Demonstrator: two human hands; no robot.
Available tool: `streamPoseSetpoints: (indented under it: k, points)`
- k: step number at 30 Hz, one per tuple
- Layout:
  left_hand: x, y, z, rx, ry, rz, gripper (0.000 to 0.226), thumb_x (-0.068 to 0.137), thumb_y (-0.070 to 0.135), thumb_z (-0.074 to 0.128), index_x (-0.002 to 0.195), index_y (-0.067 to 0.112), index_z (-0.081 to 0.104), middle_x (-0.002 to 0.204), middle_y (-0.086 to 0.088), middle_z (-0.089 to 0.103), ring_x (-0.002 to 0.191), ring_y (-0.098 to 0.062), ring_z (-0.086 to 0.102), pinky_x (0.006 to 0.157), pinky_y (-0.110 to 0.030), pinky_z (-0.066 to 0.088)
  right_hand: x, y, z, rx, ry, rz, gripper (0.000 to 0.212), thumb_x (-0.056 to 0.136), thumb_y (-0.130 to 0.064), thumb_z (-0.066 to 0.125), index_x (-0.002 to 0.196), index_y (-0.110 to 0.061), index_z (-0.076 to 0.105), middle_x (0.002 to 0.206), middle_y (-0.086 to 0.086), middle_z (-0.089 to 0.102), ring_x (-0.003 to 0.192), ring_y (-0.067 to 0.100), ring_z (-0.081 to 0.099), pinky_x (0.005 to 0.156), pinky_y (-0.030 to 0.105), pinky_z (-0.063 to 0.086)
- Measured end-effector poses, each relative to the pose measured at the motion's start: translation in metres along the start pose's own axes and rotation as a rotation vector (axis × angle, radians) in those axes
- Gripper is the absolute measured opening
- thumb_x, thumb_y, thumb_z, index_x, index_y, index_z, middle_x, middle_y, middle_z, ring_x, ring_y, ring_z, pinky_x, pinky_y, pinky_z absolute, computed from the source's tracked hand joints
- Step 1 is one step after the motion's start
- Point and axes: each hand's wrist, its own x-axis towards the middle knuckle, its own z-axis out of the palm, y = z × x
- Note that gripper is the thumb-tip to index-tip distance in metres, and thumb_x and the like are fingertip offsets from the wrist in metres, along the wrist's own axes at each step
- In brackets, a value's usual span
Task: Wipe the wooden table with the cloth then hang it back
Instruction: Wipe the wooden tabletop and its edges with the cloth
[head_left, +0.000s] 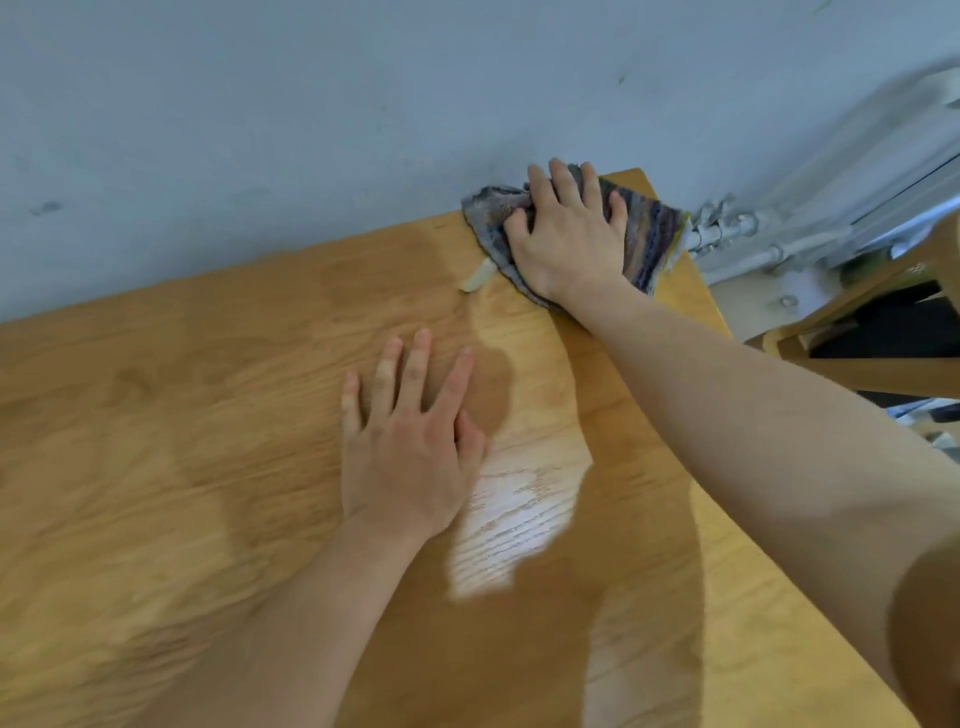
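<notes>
Head view: the cloth lies bunched at the table's far right corner, against the wall, its long axis roughly along the table's far edge. Of the 2 hands, the right hand lies on top of it, fingers spread and pressing down. The left hand rests flat mid-table, holding nothing. Nearly all the table lies left of and nearer than the cloth, so the next stroke likely goes that way. No container shows.
</notes>
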Motion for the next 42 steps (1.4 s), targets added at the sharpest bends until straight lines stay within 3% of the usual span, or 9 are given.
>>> streamPoseSetpoints:
  k: [8,14,17,20,25,31,37,40,42]
  points:
    - [-0.003,0.001,0.001,-0.004,-0.003,0.009,0.055,0.094,0.044,0.024,0.149,0.037,0.021,0.159,-0.005,0.020,0.147,-0.027,0.013,0.116,-0.056,0.012,-0.017,0.051,-0.013,-0.023,0.054,0.253,0.067,0.096,-0.048,0.020,0.157,-0.021,0.008,0.165,-0.001,0.002,0.151,0.029,0.002,0.119,0.053,0.007]
    - [-0.005,0.003,-0.001,0.007,-0.025,0.004,0.057,0.092,0.043,0.026,0.148,0.034,0.027,0.158,-0.007,0.023,0.146,-0.029,0.016,0.115,-0.058,0.013,-0.151,0.033,0.004,-0.074,0.073,0.135,0.062,0.098,-0.047,0.025,0.156,-0.027,0.016,0.164,-0.004,0.011,0.151,0.026,0.004,0.119,0.053,0.005]
    - [-0.003,0.009,-0.005,0.007,-0.064,-0.023,0.059,0.092,0.043,0.020,0.150,0.033,0.019,0.160,-0.008,0.015,0.147,-0.031,0.009,0.115,-0.058,0.009,-0.189,0.031,0.007,-0.113,0.024,0.085,0.061,0.097,-0.048,0.028,0.155,-0.030,0.020,0.164,-0.005,0.014,0.151,0.025,0.006,0.119,0.052,0.006]
    - [0.005,0.037,-0.007,-0.079,-0.070,-0.041,0.063,0.090,0.042,0.016,0.151,0.027,0.016,0.162,-0.006,0.008,0.148,-0.028,0.001,0.116,-0.057,0.004,-0.153,0.036,0.001,-0.101,0.010,0.043,0.061,0.097,-0.048,0.027,0.155,-0.032,0.019,0.164,-0.007,0.013,0.151,0.022,0.003,0.120,0.052,0.004]
    - [0.005,0.071,0.006,-0.084,-0.049,-0.011,0.061,0.093,0.043,0.014,0.152,0.030,0.007,0.162,-0.002,0.001,0.148,-0.026,-0.006,0.117,-0.055,-0.003,-0.060,0.047,-0.008,-0.004,0.045,0.120,0.061,0.097,-0.047,0.023,0.155,-0.031,0.018,0.164,-0.007,0.010,0.151,0.022,0.000,0.119,0.053,0.000]
    - [0.009,0.069,0.013,-0.048,0.020,-0.022,0.059,0.094,0.046,0.016,0.151,0.031,0.015,0.161,-0.003,0.013,0.148,-0.026,0.005,0.117,-0.055,0.004,-0.013,0.057,-0.013,0.023,0.076,0.149,0.063,0.097,-0.049,0.023,0.156,-0.027,0.017,0.164,-0.003,0.011,0.150,0.027,0.009,0.115,0.052,0.015]
    - [0.006,0.070,0.012,-0.051,0.007,-0.026,0.059,0.095,0.043,0.021,0.152,0.032,0.013,0.161,-0.001,0.011,0.148,-0.026,0.003,0.116,-0.055,0.002,-0.099,0.094,-0.016,0.015,0.104,0.335,0.063,0.099,-0.046,0.027,0.156,-0.022,0.015,0.160,0.004,0.024,0.133,0.035,0.038,0.102,0.052,0.035]
    - [0.004,0.071,0.011,-0.054,0.000,-0.028,0.058,0.095,0.042,0.024,0.151,0.032,0.013,0.161,-0.002,0.011,0.148,-0.026,0.003,0.116,-0.055,0.002,-0.148,0.098,-0.013,-0.043,0.114,0.367,0.063,0.098,-0.046,0.027,0.156,-0.020,0.017,0.160,0.006,0.025,0.135,0.036,0.037,0.104,0.052,0.032]
    - [0.001,0.072,0.010,-0.050,-0.007,-0.028,0.058,0.096,0.041,0.024,0.151,0.031,0.014,0.161,-0.002,0.011,0.147,-0.026,0.003,0.116,-0.055,0.003,-0.194,0.096,-0.009,-0.090,0.129,0.324,0.062,0.098,-0.047,0.026,0.155,-0.022,0.020,0.162,0.004,0.021,0.144,0.035,0.025,0.113,0.052,0.024]
